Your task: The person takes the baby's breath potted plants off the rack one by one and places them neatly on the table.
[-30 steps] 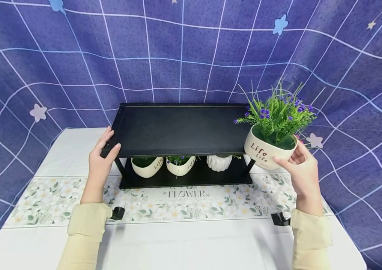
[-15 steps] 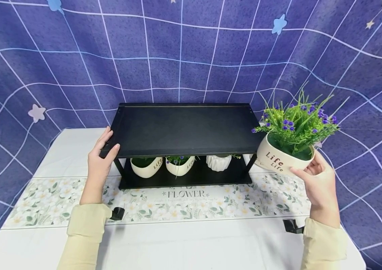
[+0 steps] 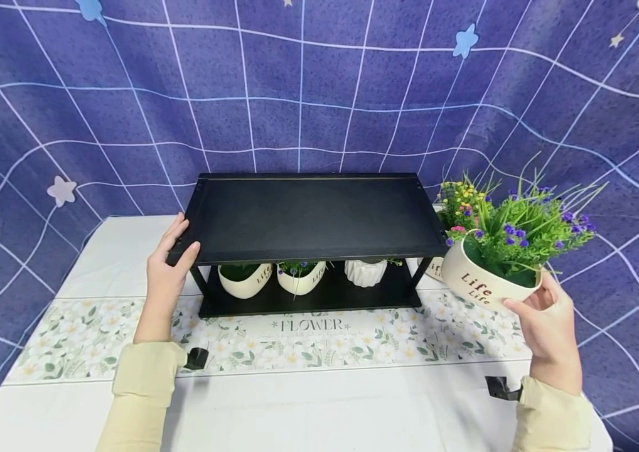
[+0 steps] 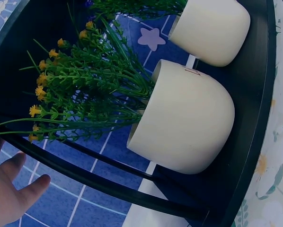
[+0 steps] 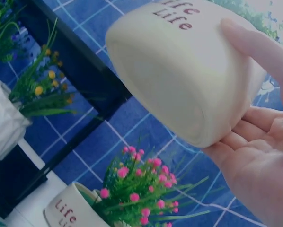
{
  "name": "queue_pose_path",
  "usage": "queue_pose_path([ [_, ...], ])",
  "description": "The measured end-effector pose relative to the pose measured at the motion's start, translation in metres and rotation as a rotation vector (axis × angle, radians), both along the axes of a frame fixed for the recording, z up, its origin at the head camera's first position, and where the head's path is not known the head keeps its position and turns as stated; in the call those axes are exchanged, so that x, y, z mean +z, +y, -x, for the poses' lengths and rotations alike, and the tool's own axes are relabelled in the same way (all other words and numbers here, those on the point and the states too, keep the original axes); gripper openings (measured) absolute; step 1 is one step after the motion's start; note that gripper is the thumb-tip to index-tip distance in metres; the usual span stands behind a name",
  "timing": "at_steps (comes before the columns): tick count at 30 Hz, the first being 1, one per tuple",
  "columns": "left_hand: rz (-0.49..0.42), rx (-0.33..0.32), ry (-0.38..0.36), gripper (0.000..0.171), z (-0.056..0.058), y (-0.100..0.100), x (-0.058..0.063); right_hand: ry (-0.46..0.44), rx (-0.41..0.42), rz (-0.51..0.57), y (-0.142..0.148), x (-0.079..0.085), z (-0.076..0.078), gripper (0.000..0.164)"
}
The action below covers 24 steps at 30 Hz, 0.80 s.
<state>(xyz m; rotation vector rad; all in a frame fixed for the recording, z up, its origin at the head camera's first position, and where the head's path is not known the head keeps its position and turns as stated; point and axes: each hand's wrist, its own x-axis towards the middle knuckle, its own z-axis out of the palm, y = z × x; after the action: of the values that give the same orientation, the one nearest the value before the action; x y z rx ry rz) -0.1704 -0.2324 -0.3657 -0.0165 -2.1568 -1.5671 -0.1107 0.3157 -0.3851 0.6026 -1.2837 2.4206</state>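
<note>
While aloft, pot (image 3: 490,279) of flowers (image 3: 510,230)

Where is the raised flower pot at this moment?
In the head view, the raised flower pot is right of the black rack, in the right hand.
</note>
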Motion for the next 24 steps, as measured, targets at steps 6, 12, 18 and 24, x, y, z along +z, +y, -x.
queue_pose_path([
  [6,0.008,0.005,0.002,0.048,0.0,0.0,0.0,0.038,0.061,-0.03,0.006,-0.014,-0.004,0.076],
  [12,0.005,0.0,0.014,0.048,0.001,0.0,0.0,0.065,0.143,0.004,0.008,-0.033,-0.006,0.073],
  [18,-0.016,-0.003,0.007,0.05,0.002,-0.001,-0.002,0.066,0.179,0.036,0.009,-0.047,-0.006,0.065],
  [24,-0.017,0.002,0.005,0.05,0.011,-0.009,-0.015,0.076,0.209,0.027,0.012,-0.061,-0.005,0.055],
])
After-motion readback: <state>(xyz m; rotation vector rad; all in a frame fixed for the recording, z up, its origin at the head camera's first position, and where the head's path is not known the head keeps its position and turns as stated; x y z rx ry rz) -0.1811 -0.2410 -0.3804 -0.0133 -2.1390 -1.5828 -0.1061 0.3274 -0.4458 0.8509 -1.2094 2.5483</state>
